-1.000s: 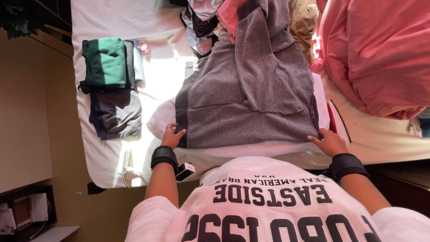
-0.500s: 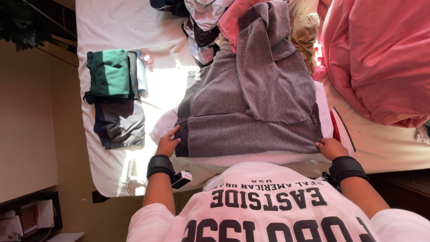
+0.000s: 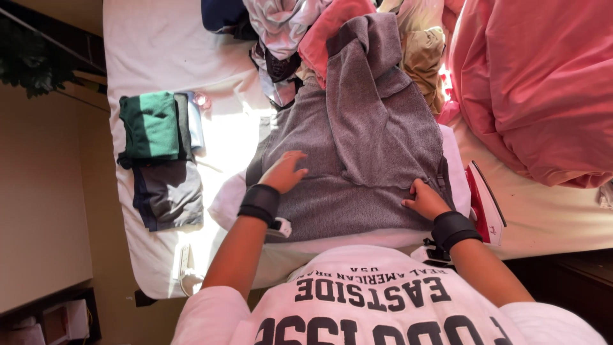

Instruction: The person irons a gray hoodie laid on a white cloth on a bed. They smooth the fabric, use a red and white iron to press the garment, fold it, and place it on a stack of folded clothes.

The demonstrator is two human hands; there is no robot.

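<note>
A grey sweatshirt [image 3: 357,140] lies spread on the white bed [image 3: 159,51], one sleeve folded across its body. My left hand [image 3: 283,172] rests flat on its left side, fingers together and pointing right. My right hand [image 3: 424,200] sits on its lower right part, beside the folded sleeve's edge, fingers curled into the fabric. Both wrists wear black bands. My white shirt with dark lettering [image 3: 370,300] fills the bottom of the view.
Folded green and dark clothes [image 3: 152,124] and a folded dark grey piece [image 3: 169,195] lie at the left. Unfolded clothes [image 3: 287,38] are heaped at the top, a pink duvet [image 3: 536,89] at the right. A red and white iron [image 3: 485,204] lies by my right wrist.
Both hands have moved from the sweatshirt's near hem corners up onto its body. The view has drawn closer to the bed.
</note>
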